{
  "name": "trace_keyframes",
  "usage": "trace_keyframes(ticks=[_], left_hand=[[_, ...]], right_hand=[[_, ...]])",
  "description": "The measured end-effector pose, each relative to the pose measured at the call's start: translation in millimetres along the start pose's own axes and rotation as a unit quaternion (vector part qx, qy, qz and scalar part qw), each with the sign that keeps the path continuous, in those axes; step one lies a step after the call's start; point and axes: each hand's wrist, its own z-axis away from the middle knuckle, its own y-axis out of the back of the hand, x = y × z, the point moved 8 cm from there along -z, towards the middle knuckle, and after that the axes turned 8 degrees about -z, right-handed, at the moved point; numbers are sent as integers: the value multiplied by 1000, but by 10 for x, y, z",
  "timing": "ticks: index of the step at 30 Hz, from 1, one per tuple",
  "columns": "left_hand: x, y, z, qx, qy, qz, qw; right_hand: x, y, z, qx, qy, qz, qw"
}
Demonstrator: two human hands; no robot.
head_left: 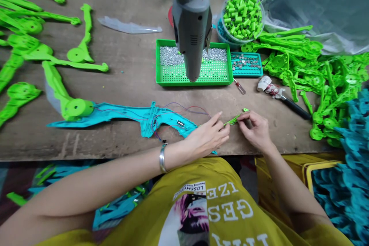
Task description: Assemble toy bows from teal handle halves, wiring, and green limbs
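Note:
On the bench lies a long turquoise plastic half-shell, with thin red and blue wires running along it and a small metal part set near its right end. My left hand rests over that right end, palm down, fingers apart and loosely bent; its thumb is hidden. Just beyond its fingertips is a slim bright green plastic piece. My right hand pinches the right part of this piece between thumb and fingers. A green round-ended part is on the shell's left end.
An electric screwdriver hangs over a green basket of screws. Behind are a tub of green cylinders and a turquoise tray of small metal parts. A small screwdriver, a wrapped-head hammer and green part piles lie right.

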Motion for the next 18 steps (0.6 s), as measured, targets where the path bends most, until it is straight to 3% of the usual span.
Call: trace_keyframes(ticks=[6,14,18], left_hand=[[3,-14,-1,3,3,10,1000],[2,-10,-8,12,4,8,1000],[-9,8,-10,17,8,11,1000]], right_hand=[[-55,-12,-12,7,33,52,998],[10,45,-34,25,-7,34,999],[-5,27,-44,11,11,42,999]])
